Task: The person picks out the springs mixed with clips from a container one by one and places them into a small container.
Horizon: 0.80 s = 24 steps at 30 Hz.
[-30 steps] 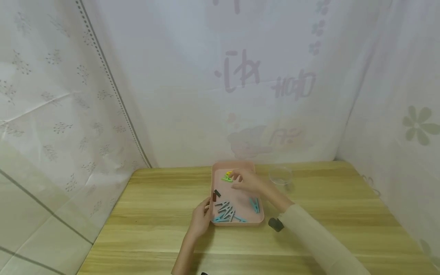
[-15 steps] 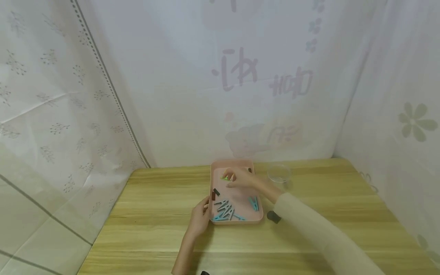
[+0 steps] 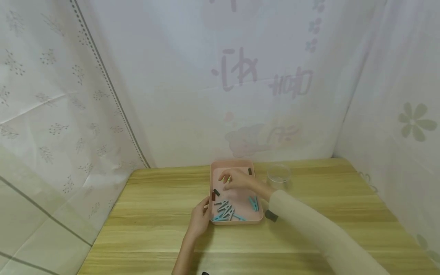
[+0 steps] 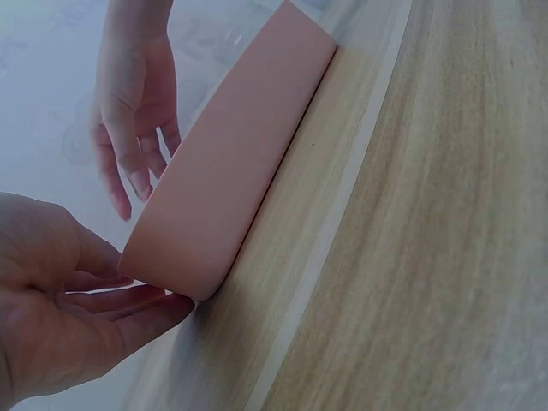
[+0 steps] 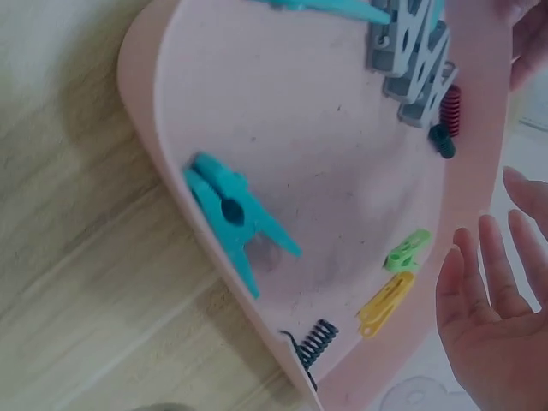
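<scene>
My right hand hangs over the back of a pink tray, fingers slightly bent and apart, holding nothing. In the right wrist view, the palm of the right hand faces the camera. Close to it, a small green clip and a yellow clip lie by the tray's far wall. From the head these clips are mostly covered by the hand. My left hand rests against the tray's left side; in the left wrist view, the left hand touches the near corner with extended fingers.
Several grey and teal clothespins lie at the tray's near left, with a teal clothespin at the right. A dark coil and a red coil lie along its walls. A clear round dish stands right of the tray.
My right hand has shifted slightly left over the small clips, covering them from the head and uncovering the dark coil at the back right. The left hand stays at the tray.
</scene>
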Each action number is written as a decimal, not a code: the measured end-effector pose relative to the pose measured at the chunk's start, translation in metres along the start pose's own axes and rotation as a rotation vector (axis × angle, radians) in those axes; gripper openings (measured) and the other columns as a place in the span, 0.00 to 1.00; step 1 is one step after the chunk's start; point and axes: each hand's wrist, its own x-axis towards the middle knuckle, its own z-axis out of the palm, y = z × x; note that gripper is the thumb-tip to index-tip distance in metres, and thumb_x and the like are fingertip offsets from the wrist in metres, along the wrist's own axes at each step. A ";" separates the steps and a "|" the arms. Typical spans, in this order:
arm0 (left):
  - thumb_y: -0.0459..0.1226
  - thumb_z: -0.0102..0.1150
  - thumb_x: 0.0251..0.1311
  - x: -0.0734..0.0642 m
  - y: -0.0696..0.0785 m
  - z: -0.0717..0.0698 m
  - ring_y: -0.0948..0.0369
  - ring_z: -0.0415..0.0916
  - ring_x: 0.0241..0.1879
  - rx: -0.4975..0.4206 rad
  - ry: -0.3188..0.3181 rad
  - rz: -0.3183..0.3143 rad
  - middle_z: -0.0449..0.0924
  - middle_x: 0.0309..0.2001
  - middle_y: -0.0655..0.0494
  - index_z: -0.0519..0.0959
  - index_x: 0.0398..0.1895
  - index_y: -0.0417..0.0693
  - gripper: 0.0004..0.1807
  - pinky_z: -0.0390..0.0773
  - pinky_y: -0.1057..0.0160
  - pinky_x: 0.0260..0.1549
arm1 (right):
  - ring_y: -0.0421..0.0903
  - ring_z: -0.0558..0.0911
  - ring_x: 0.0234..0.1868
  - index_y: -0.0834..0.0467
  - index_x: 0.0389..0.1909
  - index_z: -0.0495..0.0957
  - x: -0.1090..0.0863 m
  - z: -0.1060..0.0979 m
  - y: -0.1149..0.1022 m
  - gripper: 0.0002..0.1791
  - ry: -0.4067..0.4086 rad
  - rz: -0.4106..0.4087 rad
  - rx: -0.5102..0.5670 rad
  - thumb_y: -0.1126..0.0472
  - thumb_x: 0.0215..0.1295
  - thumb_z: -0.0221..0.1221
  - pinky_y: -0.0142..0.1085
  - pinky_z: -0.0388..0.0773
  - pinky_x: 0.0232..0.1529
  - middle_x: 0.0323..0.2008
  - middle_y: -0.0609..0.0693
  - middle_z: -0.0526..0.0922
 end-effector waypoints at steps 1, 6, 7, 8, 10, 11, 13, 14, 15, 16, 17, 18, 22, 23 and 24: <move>0.26 0.44 0.74 0.000 0.000 0.000 0.35 0.77 0.56 -0.003 0.000 -0.004 0.72 0.62 0.27 0.65 0.68 0.26 0.22 0.81 0.45 0.51 | 0.55 0.82 0.50 0.64 0.54 0.80 0.001 0.000 0.000 0.19 -0.001 0.008 -0.001 0.67 0.62 0.66 0.43 0.81 0.48 0.50 0.62 0.83; 0.24 0.43 0.73 -0.002 0.002 0.000 0.33 0.76 0.56 -0.008 0.000 -0.002 0.69 0.63 0.24 0.63 0.68 0.22 0.23 0.82 0.46 0.51 | 0.53 0.83 0.46 0.65 0.53 0.80 0.005 0.001 0.002 0.19 -0.010 0.022 -0.001 0.68 0.60 0.67 0.41 0.82 0.44 0.45 0.60 0.84; 0.25 0.43 0.73 -0.002 0.002 0.000 0.33 0.76 0.56 -0.006 0.000 -0.008 0.69 0.63 0.25 0.63 0.68 0.23 0.23 0.82 0.47 0.51 | 0.53 0.83 0.45 0.66 0.53 0.80 0.005 0.002 0.002 0.19 -0.015 0.026 -0.001 0.68 0.60 0.67 0.41 0.83 0.43 0.44 0.60 0.84; 0.25 0.43 0.73 -0.003 0.002 0.000 0.34 0.76 0.56 -0.005 0.000 -0.006 0.69 0.63 0.25 0.64 0.68 0.24 0.23 0.82 0.46 0.51 | 0.53 0.82 0.45 0.66 0.53 0.80 0.005 0.002 0.001 0.20 -0.019 0.029 0.000 0.69 0.59 0.67 0.40 0.82 0.43 0.44 0.60 0.84; 0.26 0.43 0.74 -0.002 0.002 -0.001 0.35 0.76 0.57 -0.009 -0.002 -0.017 0.70 0.64 0.27 0.64 0.69 0.26 0.23 0.81 0.46 0.51 | 0.53 0.82 0.46 0.66 0.54 0.80 0.006 0.003 0.000 0.20 -0.032 0.050 0.007 0.69 0.60 0.67 0.40 0.82 0.43 0.45 0.60 0.84; 0.27 0.43 0.74 -0.002 0.002 -0.001 0.35 0.76 0.57 -0.010 -0.004 -0.025 0.71 0.64 0.28 0.65 0.69 0.27 0.23 0.81 0.46 0.52 | 0.53 0.82 0.46 0.65 0.54 0.80 0.006 0.003 -0.001 0.20 -0.036 0.062 0.009 0.69 0.59 0.67 0.39 0.82 0.44 0.46 0.60 0.84; 0.28 0.43 0.75 -0.002 0.002 -0.001 0.36 0.76 0.58 -0.013 -0.009 -0.037 0.71 0.64 0.30 0.65 0.70 0.29 0.23 0.81 0.46 0.52 | 0.51 0.82 0.47 0.63 0.54 0.80 0.006 0.005 -0.002 0.20 -0.047 0.092 0.018 0.68 0.60 0.68 0.39 0.81 0.45 0.47 0.59 0.84; 0.28 0.43 0.75 -0.002 0.001 -0.001 0.36 0.75 0.58 -0.014 -0.009 -0.037 0.71 0.64 0.30 0.65 0.70 0.29 0.23 0.81 0.46 0.52 | 0.50 0.82 0.47 0.61 0.54 0.80 0.006 0.006 -0.003 0.20 -0.055 0.109 0.024 0.68 0.60 0.68 0.39 0.81 0.46 0.48 0.58 0.84; 0.29 0.43 0.76 -0.002 0.001 -0.001 0.36 0.75 0.59 -0.016 -0.009 -0.045 0.72 0.64 0.31 0.65 0.70 0.30 0.23 0.81 0.46 0.52 | 0.48 0.81 0.47 0.60 0.54 0.80 0.007 0.008 -0.004 0.20 -0.064 0.128 0.024 0.68 0.60 0.68 0.39 0.81 0.47 0.48 0.56 0.84; 0.29 0.43 0.76 -0.001 0.001 -0.001 0.36 0.75 0.59 -0.018 -0.010 -0.042 0.72 0.64 0.31 0.65 0.70 0.30 0.23 0.81 0.46 0.52 | 0.47 0.81 0.46 0.58 0.54 0.81 0.007 0.009 -0.004 0.20 -0.070 0.144 0.019 0.67 0.60 0.69 0.38 0.81 0.47 0.48 0.55 0.84; 0.28 0.43 0.75 -0.001 0.000 -0.001 0.36 0.75 0.59 -0.020 -0.010 -0.037 0.72 0.64 0.30 0.65 0.70 0.29 0.23 0.81 0.46 0.51 | 0.46 0.81 0.46 0.58 0.54 0.81 0.008 0.010 -0.005 0.20 -0.074 0.158 0.020 0.67 0.60 0.69 0.38 0.81 0.47 0.48 0.55 0.84; 0.28 0.43 0.75 -0.001 0.000 -0.001 0.35 0.75 0.58 -0.020 -0.009 -0.032 0.71 0.64 0.30 0.65 0.70 0.28 0.23 0.81 0.46 0.51 | 0.45 0.81 0.45 0.57 0.54 0.81 0.009 0.011 -0.005 0.20 -0.080 0.168 0.017 0.67 0.60 0.69 0.38 0.81 0.47 0.47 0.54 0.83; 0.26 0.43 0.74 0.000 -0.001 0.000 0.35 0.75 0.58 -0.022 -0.007 -0.030 0.71 0.64 0.29 0.65 0.69 0.27 0.23 0.81 0.45 0.52 | 0.44 0.81 0.42 0.57 0.53 0.81 0.013 0.012 -0.006 0.20 -0.087 0.177 0.001 0.68 0.58 0.70 0.38 0.81 0.44 0.45 0.55 0.83; 0.26 0.44 0.74 0.000 -0.001 0.000 0.35 0.75 0.58 -0.018 -0.006 -0.030 0.71 0.64 0.28 0.65 0.69 0.27 0.23 0.81 0.45 0.51 | 0.44 0.80 0.41 0.57 0.53 0.82 0.015 0.013 -0.006 0.20 -0.089 0.174 0.003 0.69 0.58 0.70 0.37 0.82 0.43 0.44 0.56 0.83; 0.26 0.44 0.74 0.000 -0.001 0.001 0.35 0.75 0.58 -0.015 -0.006 -0.035 0.70 0.64 0.28 0.65 0.69 0.27 0.23 0.81 0.45 0.52 | 0.44 0.80 0.40 0.58 0.53 0.82 0.016 0.013 -0.006 0.21 -0.090 0.171 0.003 0.69 0.58 0.70 0.37 0.81 0.41 0.44 0.56 0.83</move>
